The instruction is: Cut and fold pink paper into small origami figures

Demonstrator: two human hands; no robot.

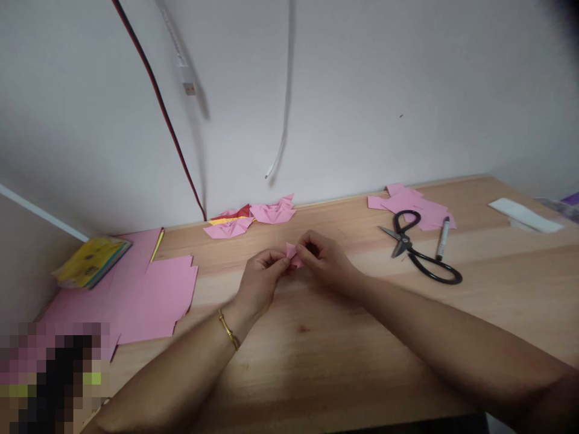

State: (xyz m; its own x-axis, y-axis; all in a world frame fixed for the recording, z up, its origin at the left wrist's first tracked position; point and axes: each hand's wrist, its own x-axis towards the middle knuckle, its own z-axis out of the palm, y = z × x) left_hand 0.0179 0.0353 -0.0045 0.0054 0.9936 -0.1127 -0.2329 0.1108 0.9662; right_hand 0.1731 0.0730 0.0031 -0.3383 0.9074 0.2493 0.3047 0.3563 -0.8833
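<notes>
Between my two hands is a small folded piece of pink paper, held just above the wooden table. My left hand, with a gold bangle at the wrist, pinches its left side between thumb and fingers. On the other side my right hand grips the paper with thumb and forefinger. Fingers cover most of it, so its full shape is hidden. Behind my hands, against the wall, lie folded pink paper pieces, along with a red and yellow folded piece.
Open black-handled scissors lie at right, beside a marker and pink paper cutouts. A white strip is farther right. Large pink sheets and a yellow packet occupy the left. Cables hang along the wall.
</notes>
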